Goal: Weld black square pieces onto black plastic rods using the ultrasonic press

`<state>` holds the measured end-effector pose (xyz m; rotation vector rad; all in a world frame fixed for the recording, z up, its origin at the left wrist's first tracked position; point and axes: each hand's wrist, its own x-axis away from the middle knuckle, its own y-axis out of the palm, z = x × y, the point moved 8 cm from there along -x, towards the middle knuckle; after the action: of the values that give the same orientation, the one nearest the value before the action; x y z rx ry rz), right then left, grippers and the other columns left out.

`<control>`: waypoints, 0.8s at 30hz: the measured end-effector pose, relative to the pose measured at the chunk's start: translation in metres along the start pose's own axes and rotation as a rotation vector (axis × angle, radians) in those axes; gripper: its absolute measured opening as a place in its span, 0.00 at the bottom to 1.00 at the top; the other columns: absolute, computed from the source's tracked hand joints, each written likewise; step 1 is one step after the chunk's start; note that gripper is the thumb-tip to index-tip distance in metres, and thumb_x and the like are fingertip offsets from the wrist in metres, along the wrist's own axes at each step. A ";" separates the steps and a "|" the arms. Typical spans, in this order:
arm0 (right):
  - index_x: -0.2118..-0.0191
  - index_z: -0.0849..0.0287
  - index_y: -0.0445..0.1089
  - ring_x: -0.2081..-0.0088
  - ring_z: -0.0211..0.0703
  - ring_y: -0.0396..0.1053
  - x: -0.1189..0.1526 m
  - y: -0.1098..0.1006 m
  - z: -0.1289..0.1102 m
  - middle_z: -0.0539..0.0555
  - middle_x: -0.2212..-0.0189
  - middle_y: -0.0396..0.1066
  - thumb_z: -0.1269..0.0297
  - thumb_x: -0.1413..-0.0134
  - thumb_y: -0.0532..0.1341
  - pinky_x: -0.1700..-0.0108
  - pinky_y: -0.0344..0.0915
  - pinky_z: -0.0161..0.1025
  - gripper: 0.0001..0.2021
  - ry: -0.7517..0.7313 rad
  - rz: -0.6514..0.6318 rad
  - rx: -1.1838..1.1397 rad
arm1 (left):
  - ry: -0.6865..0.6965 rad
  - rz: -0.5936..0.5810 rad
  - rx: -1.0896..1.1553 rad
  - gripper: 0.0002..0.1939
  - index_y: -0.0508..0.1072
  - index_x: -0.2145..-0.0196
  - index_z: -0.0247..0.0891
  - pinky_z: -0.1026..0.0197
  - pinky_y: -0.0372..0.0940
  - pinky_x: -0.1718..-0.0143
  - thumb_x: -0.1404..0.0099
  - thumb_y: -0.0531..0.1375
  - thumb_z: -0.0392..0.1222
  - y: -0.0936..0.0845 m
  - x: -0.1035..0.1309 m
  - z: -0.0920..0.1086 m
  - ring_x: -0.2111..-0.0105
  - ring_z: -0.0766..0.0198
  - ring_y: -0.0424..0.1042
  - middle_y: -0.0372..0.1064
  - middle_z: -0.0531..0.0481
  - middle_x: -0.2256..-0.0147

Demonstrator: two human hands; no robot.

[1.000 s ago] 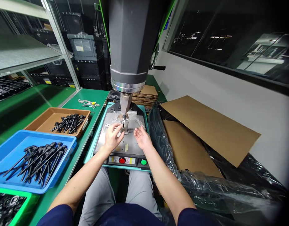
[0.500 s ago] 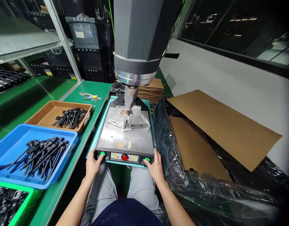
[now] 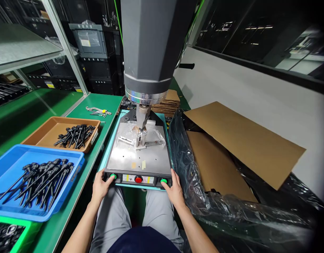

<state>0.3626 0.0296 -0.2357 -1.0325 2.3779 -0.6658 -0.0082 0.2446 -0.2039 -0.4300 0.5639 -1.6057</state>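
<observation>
A press machine with a grey head [image 3: 147,45] stands in front of me. Its metal horn [image 3: 142,116] reaches down to a clamped fixture [image 3: 140,138] wrapped in clear plastic on the steel plate [image 3: 138,163]. The horn's tip hides most of what sits in the fixture. My left hand [image 3: 101,186] lies at the base's left front corner, thumb at the left green button [image 3: 112,176], fingers along the side. At the right corner, my right hand [image 3: 175,188] has its thumb at the lower edge of the right green button [image 3: 163,181]. Between them is a red button [image 3: 138,179].
To the left, a brown tray [image 3: 40,135] and a blue tray [image 3: 9,158] hold black stemmed parts. A green bin [image 3: 27,232] sits nearer me. Pliers [image 3: 98,111] lie on the green bench. Cardboard sheets [image 3: 243,137] lie in black plastic on the right.
The press head and horn have come down, and the horn's tip now meets the fixture, covering the black part seen there before. My right thumb has slipped slightly off its button. The view has shifted a little.
</observation>
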 end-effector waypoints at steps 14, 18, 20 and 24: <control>0.31 0.54 0.49 0.35 0.58 0.56 -0.001 -0.002 0.000 0.62 0.34 0.52 0.49 0.45 0.61 0.37 0.59 0.54 0.39 0.042 -0.019 -0.064 | -0.027 0.001 0.044 0.35 0.70 0.48 0.36 0.46 0.66 0.46 0.46 0.63 0.62 -0.006 0.006 -0.002 0.48 0.46 0.71 0.69 0.38 0.48; 0.32 0.56 0.52 0.36 0.57 0.56 -0.004 -0.005 0.000 0.62 0.36 0.55 0.48 0.46 0.61 0.37 0.58 0.54 0.39 0.038 -0.022 -0.099 | 0.123 0.197 -0.030 0.29 0.71 0.49 0.37 0.46 0.66 0.46 0.41 0.60 0.59 -0.022 0.010 0.033 0.48 0.47 0.69 0.68 0.39 0.48; 0.36 0.58 0.59 0.39 0.58 0.61 -0.008 -0.012 -0.005 0.63 0.40 0.61 0.47 0.47 0.61 0.38 0.61 0.55 0.36 0.036 0.014 -0.109 | 0.256 0.239 -0.017 0.23 0.73 0.52 0.38 0.47 0.66 0.46 0.38 0.60 0.56 -0.023 0.011 0.063 0.48 0.49 0.69 0.69 0.40 0.49; 0.51 0.60 0.72 0.47 0.58 0.68 -0.018 -0.038 -0.042 0.64 0.50 0.69 0.48 0.44 0.60 0.42 0.64 0.56 0.23 -0.056 0.238 -0.089 | 0.480 0.208 0.057 0.15 0.75 0.58 0.39 0.48 0.66 0.46 0.37 0.61 0.51 -0.012 0.005 0.122 0.50 0.53 0.71 0.70 0.42 0.52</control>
<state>0.3703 0.0307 -0.1765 -0.7738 2.4489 -0.4426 0.0523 0.2279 -0.0986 0.0646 0.8902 -1.5202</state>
